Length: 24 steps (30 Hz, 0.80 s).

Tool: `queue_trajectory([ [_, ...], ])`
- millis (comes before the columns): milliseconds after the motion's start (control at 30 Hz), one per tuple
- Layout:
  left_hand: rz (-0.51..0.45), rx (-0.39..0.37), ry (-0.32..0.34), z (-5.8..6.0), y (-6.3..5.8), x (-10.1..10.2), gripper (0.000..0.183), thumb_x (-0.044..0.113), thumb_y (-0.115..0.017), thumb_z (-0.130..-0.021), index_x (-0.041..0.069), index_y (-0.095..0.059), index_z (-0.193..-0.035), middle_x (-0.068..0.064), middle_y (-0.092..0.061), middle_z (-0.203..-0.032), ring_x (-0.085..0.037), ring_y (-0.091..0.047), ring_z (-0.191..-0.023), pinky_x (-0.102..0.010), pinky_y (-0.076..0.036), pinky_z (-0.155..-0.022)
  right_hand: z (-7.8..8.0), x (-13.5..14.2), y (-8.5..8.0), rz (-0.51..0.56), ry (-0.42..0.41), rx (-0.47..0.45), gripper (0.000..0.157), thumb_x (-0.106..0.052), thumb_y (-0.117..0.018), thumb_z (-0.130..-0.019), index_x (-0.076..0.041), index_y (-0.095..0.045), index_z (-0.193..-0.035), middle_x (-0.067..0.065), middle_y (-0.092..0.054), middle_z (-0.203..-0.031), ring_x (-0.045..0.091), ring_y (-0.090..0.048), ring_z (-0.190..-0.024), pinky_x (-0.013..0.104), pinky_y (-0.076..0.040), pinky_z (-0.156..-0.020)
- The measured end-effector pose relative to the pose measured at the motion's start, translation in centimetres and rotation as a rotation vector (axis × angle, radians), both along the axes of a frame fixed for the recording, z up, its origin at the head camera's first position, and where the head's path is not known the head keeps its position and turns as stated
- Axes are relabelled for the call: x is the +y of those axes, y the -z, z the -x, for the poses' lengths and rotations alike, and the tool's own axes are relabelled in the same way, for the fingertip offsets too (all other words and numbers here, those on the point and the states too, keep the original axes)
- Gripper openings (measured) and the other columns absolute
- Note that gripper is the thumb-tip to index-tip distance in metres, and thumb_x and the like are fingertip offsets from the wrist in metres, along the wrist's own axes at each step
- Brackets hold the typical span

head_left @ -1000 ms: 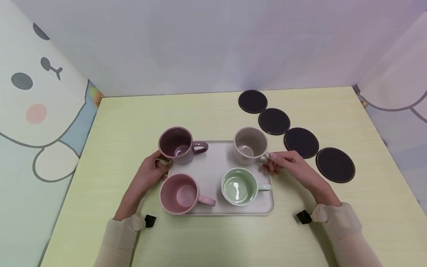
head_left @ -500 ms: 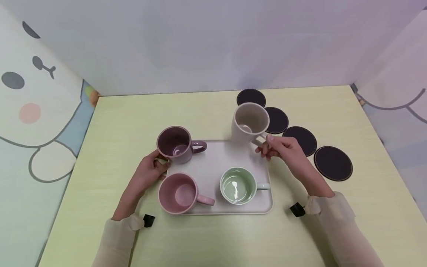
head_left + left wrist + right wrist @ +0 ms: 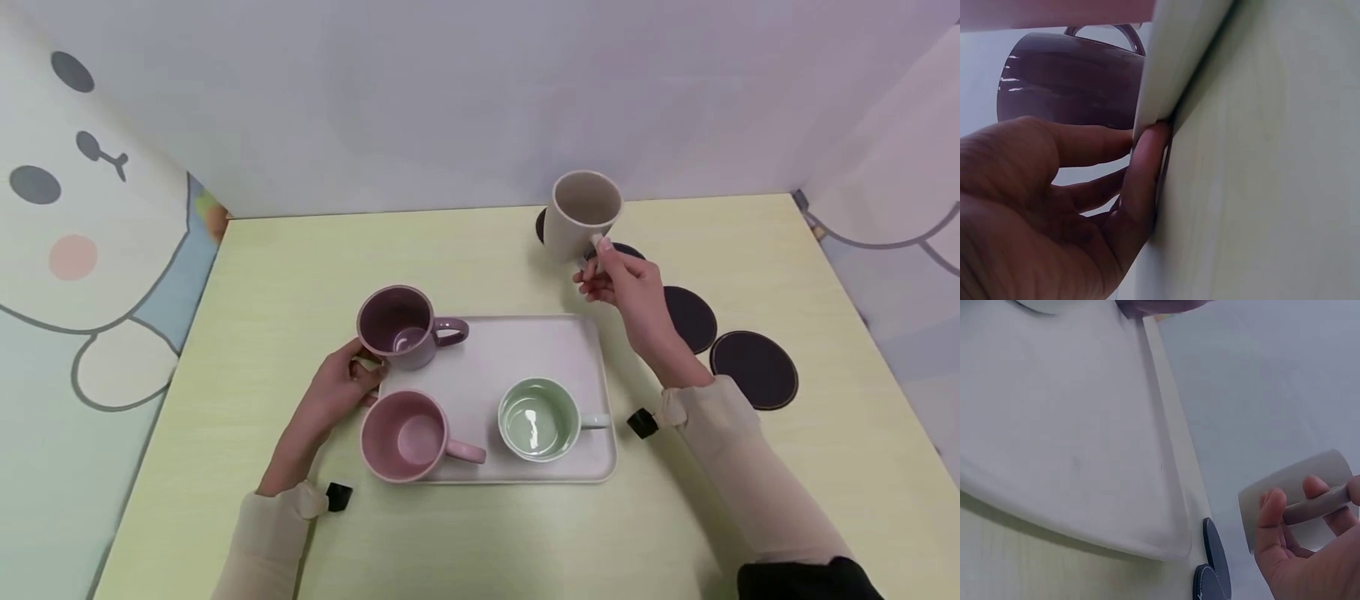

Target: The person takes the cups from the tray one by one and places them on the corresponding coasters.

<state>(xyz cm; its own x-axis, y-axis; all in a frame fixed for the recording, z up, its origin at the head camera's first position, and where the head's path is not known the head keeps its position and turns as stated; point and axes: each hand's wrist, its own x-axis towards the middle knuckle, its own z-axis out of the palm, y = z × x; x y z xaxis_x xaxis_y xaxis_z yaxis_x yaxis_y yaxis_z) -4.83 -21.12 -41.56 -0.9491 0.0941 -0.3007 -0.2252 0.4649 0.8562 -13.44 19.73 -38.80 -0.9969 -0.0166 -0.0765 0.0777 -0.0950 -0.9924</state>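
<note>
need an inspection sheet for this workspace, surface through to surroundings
Surface: pale wood-grain table.
Job's things: purple mug, pink mug and pale green mug on white tray; beige mug off the tray, overlapping two of four black coasters in the head view.
Clutter: nothing seen.
Hands: left hand pinches the tray's left edge; right hand grips the beige mug's handle.
Cables: nothing seen.
Surroundings: plain wall behind, cartoon-printed panels at the sides.

Cartoon animal (image 3: 90,212), apparently, on left wall (image 3: 45,475)
</note>
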Motion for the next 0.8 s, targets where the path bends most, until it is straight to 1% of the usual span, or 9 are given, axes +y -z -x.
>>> queue_trajectory([
  [167,0.008,0.008,-0.001,-0.2,-0.2,0.1,0.038,0.006,-0.066,-0.099,-0.004,-0.056,-0.134,-0.021,-0.065,-0.102,-0.009,-0.061,-0.061,-0.025,-0.060,-0.057,1.5,0.1,0.3,0.035,0.030,-0.014,0.048,-0.047,-0.063,-0.102,-0.002,-0.068,-0.085,0.006,-0.076,-0.086,0.014,-0.069,-0.074,0.022,-0.061,-0.067],
  [333,0.011,0.009,0.006,-0.4,-0.3,0.1,0.039,0.006,-0.066,-0.099,-0.003,-0.056,-0.135,-0.018,-0.064,-0.097,-0.010,-0.061,-0.060,-0.025,-0.060,-0.057,2.5,0.2,0.5,0.014,0.042,-0.013,0.050,-0.048,-0.063,-0.102,0.000,-0.068,-0.088,0.006,-0.075,-0.086,0.014,-0.069,-0.075,0.022,-0.061,-0.069],
  [533,0.009,0.008,0.002,-0.4,-0.5,0.2,0.038,0.005,-0.065,-0.099,-0.003,-0.056,-0.135,-0.020,-0.064,-0.103,-0.009,-0.061,-0.061,-0.025,-0.060,-0.057,3.6,-0.2,0.8,0.018,0.075,-0.026,0.050,-0.048,-0.063,-0.102,0.000,-0.069,-0.090,0.004,-0.075,-0.085,0.014,-0.071,-0.077,0.022,-0.061,-0.071],
  [800,-0.009,-0.004,0.004,-0.5,-0.4,0.5,0.040,0.006,-0.066,-0.099,-0.003,-0.056,-0.137,-0.022,-0.063,-0.109,-0.010,-0.061,-0.065,-0.025,-0.061,-0.058,4.2,-0.4,1.5,0.037,0.095,-0.061,0.051,-0.049,-0.063,-0.102,0.000,-0.069,-0.090,0.005,-0.075,-0.085,0.013,-0.071,-0.078,0.021,-0.060,-0.071],
])
